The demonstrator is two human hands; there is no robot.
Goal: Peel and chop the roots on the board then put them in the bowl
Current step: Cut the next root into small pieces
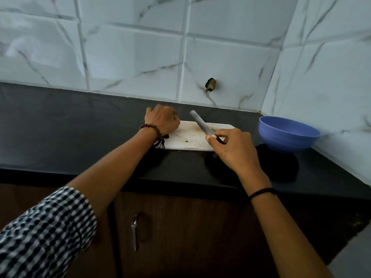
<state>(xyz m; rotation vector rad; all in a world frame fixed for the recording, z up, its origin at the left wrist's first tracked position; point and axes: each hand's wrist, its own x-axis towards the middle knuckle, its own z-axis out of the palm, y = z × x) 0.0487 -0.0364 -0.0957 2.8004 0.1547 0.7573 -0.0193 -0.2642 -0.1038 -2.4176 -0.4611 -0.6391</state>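
Left hand: the left hand lies knuckles-up at the left end of the white rectangular cutting board, fingers curled under; whether it grips anything beneath them cannot be told.
Right hand: the right hand is closed round the dark handle of a grey-bladed kitchen knife, thumb on top near where handle meets blade.
Knife: the blade slants up and to the left from the right hand over the board's right half, with its tip raised toward the wall.
Board: it lies flat on the black stone countertop, stained brown near the middle, with a small dark scrap on its bare surface between the two hands.
Roots: no whole root shows on the open part of the board; anything under the left hand is hidden.
Bowl: the round blue plastic bowl stands upright on the countertop to the right of the board, apart from it, near the wall corner; its bottom is out of sight.
Wrists: a brown beaded bracelet on the left, a thin black band on the right, and a blue-and-white checked sleeve rolled up the left arm.
Surroundings: white marble-veined wall tiles with a dark hole behind the board; a brown wooden cabinet door with a metal handle below the counter.
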